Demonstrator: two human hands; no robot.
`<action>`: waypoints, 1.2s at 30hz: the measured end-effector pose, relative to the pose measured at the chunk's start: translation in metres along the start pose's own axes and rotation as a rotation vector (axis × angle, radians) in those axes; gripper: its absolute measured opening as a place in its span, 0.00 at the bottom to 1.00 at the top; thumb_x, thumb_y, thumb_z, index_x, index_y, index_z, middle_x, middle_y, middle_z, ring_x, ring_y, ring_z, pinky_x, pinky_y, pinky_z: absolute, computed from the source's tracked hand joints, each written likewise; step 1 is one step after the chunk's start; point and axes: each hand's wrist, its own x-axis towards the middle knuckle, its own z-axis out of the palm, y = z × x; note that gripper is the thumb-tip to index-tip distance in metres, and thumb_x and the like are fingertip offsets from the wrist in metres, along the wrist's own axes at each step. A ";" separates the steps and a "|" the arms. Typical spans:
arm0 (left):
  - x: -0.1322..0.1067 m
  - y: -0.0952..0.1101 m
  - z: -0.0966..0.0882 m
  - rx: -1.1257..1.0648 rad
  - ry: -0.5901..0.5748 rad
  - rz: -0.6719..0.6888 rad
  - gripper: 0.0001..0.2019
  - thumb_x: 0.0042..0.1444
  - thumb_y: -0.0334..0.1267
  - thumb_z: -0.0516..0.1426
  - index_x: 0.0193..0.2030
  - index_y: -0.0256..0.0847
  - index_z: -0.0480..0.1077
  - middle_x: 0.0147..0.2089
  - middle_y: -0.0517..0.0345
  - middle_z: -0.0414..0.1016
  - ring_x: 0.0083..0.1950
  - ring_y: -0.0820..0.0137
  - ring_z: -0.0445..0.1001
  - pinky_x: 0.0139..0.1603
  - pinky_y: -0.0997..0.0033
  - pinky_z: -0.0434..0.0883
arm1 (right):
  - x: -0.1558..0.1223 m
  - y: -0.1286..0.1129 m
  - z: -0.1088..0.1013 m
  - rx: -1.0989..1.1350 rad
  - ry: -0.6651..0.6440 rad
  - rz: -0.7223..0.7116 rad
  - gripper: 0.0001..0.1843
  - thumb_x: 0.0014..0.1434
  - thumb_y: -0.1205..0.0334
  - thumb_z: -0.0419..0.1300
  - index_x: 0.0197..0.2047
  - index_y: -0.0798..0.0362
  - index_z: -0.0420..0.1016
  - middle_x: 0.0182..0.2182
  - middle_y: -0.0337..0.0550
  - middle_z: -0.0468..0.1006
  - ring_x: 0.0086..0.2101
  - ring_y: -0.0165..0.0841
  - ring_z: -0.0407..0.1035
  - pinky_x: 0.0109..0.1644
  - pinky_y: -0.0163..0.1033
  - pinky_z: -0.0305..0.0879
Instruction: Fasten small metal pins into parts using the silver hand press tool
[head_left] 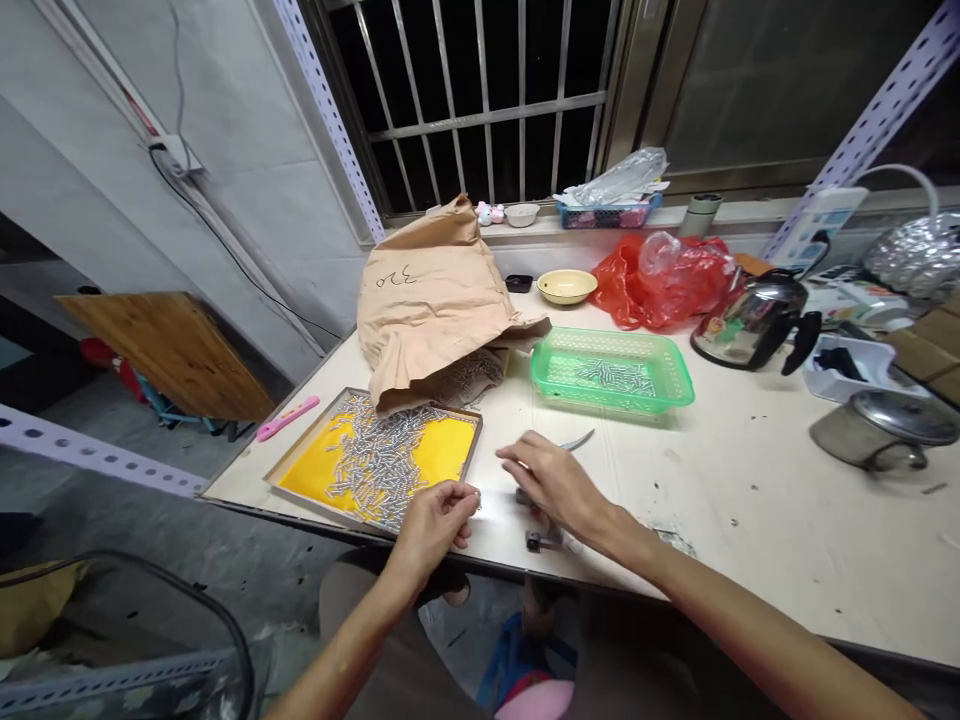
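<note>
My left hand [439,517] is closed in a pinch at the table's front edge, just right of the tray. A tiny shiny metal piece shows at its fingertips, too small to name. Over a small dark metal device [534,540] hovers my right hand [559,485], its fingers bent and partly hiding that device. Whether it holds anything is hidden. Many small silvery screw-like pieces [382,460] lie heaped in a shallow tray with a yellow bottom [442,450]. A curved grey blade-like piece [577,440] sticks out beyond my right hand.
An open brown paper bag [427,290] leans over the tray's back edge. Behind my right hand stands a green plastic basket [660,395] with similar metal pieces. A pink-handled tool [287,418] lies left. Kettle [750,320], lidded metal pot [862,435] and red plastic bag [630,285] stand farther right.
</note>
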 end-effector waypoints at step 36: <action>0.038 0.002 0.061 0.297 -0.467 -0.482 0.20 0.40 0.51 0.64 0.17 0.36 0.64 0.10 0.62 0.64 0.11 0.79 0.62 0.12 0.81 0.52 | -0.103 0.051 -0.032 -0.516 -0.222 0.280 0.13 0.61 0.76 0.47 0.41 0.53 0.68 0.37 0.43 0.68 0.33 0.31 0.64 0.31 0.34 0.55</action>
